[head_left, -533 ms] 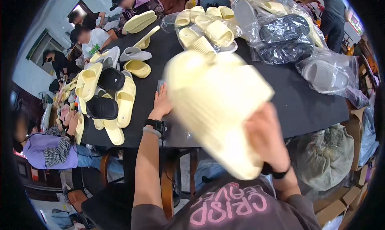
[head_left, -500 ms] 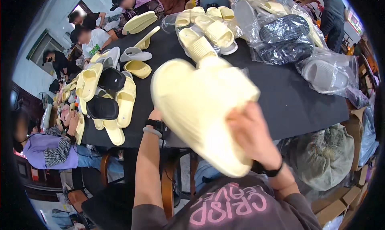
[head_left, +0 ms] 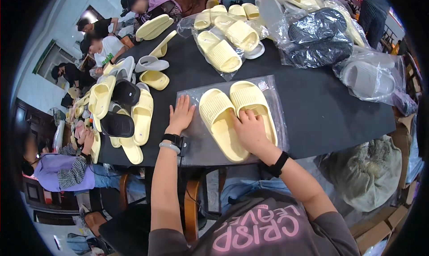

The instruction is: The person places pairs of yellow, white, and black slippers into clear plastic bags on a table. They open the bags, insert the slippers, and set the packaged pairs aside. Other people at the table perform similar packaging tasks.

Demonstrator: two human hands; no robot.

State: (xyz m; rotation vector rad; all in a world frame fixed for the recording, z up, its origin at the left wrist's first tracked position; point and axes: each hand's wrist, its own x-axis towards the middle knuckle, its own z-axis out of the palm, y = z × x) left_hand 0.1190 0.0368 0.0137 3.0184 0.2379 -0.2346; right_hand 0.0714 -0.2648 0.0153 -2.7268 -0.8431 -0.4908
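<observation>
A pair of pale yellow slide sandals (head_left: 232, 115) lies side by side on a clear plastic bag (head_left: 196, 142) spread flat on the black table (head_left: 313, 108). My right hand (head_left: 251, 132) rests palm down on the heel end of the pair, fingers spread over both sandals. To the left, my left hand (head_left: 181, 115) lies flat on the bare plastic with its fingers apart. It holds nothing. Both wrists wear dark bands.
Bagged yellow sandals (head_left: 223, 41), a bagged dark pair (head_left: 319, 37) and a bagged grey pair (head_left: 368, 79) lie at the back and right. Loose yellow and black sandals (head_left: 123, 115) pile at the table's left. Other people sit along the left side. A sack (head_left: 366, 175) stands at the right.
The yellow sandals were held up close to the camera in my right hand. They now lie flat on the plastic bag, with my right hand pressed on them.
</observation>
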